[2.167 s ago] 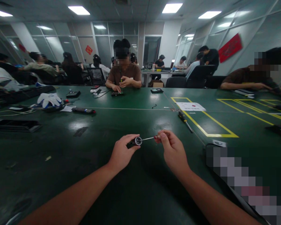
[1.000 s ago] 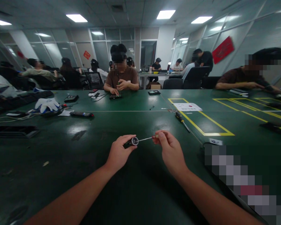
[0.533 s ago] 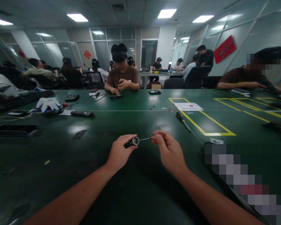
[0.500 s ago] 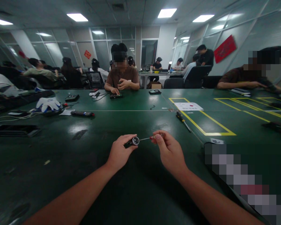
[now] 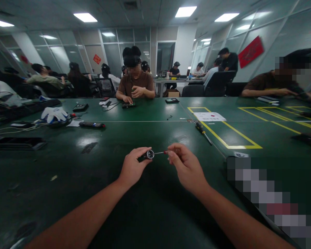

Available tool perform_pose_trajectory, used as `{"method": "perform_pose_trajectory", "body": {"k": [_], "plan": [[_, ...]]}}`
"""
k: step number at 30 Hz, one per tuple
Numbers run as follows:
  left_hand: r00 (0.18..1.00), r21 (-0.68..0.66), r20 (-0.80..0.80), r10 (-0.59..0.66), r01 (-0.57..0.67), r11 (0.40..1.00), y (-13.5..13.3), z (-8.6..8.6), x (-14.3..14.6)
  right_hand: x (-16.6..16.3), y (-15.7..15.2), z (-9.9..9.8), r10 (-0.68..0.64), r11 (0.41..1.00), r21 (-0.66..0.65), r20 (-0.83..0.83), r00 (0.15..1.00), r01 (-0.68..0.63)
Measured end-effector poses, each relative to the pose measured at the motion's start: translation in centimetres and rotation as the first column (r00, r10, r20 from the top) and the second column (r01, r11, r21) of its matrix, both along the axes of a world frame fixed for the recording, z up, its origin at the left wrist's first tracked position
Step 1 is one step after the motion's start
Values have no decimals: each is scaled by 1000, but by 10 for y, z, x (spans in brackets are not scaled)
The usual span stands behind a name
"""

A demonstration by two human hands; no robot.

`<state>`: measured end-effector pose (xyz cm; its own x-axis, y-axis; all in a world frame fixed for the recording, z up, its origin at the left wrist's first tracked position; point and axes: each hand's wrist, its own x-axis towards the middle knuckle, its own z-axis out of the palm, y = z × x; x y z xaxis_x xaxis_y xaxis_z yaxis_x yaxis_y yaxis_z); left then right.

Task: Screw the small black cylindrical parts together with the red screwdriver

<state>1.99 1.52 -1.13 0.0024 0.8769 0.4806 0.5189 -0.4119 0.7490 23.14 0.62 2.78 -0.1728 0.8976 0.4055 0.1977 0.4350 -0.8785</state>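
Observation:
My left hand [image 5: 133, 166] is closed around a small black cylinder [image 5: 150, 154], pinched between thumb and fingers. Its round open end, with a silver rim, faces me. From the right, a thin screwdriver [image 5: 160, 153] points at that rim, its tip at or just inside the edge; which one I cannot tell. My right hand [image 5: 188, 167] grips the screwdriver by its handle, mostly covered by the fingers, with a red part showing at the shaft. Both hands are above the green table [image 5: 145, 221].
Beyond my right hand lies a yellow-and-black screwdriver [image 5: 204, 132], near a white paper [image 5: 209, 116] and yellow tape [image 5: 243, 146]. White gloves [image 5: 54, 114] and a dark pen-shaped tool [image 5: 92, 125] are on the left. A co-worker [image 5: 135, 84] works across the table.
My right fingers have shifted on the screwdriver's handle, with the fingertips now looking more spread. The cylinder stays in place in my left hand. The view has shifted slightly.

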Motion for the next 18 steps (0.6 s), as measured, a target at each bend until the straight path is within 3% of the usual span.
{"method": "perform_pose_trajectory", "body": {"k": [3,6,9,16,18], "plan": [[1000,-15,11,-3,3,1000,0,0,0,-1,-4,2,27,1000,4,12,1000,-27],[1000,-27,16,-18,18,999,0,1,0,-4,-5,3,-60,998,9,45,997,60],[1000,-47,21,-19,20,999,0,1,0,-6,-3,1,-138,990,-35,-54,989,136],[998,-31,47,-35,36,999,2,-3,0,-11,2,-2,-146,988,-65,-160,976,137],[998,-20,48,-40,41,999,2,-3,0,-10,6,-6,-157,983,-127,-219,963,132]]}}
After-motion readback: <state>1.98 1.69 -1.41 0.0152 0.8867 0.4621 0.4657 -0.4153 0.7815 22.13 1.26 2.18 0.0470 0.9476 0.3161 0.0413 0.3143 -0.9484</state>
